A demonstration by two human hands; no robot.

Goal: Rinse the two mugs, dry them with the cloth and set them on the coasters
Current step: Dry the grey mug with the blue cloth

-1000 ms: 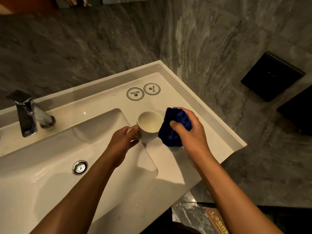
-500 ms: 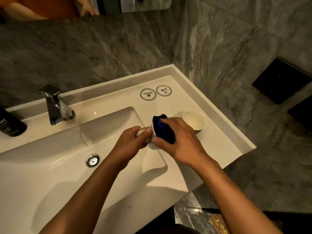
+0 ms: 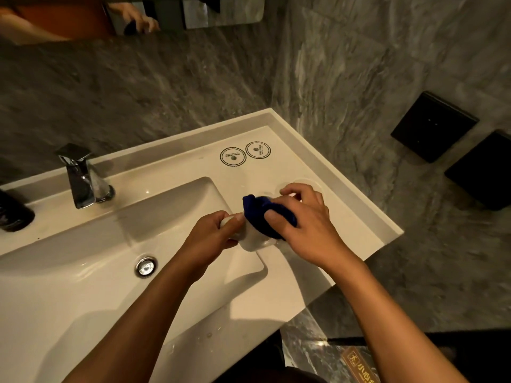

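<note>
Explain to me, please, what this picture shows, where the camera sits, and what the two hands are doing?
There is no robot: a person wears the camera on the head, looking down at their own hands. The left hand grips a white ceramic mug by its handle, above the white washbasin counter. The right hand presses a crumpled dark blue cloth into it. Behind the right hand a second white mug is mostly hidden. Two round printed coasters lie bare further back; a chrome tap stands at the left.
</note>
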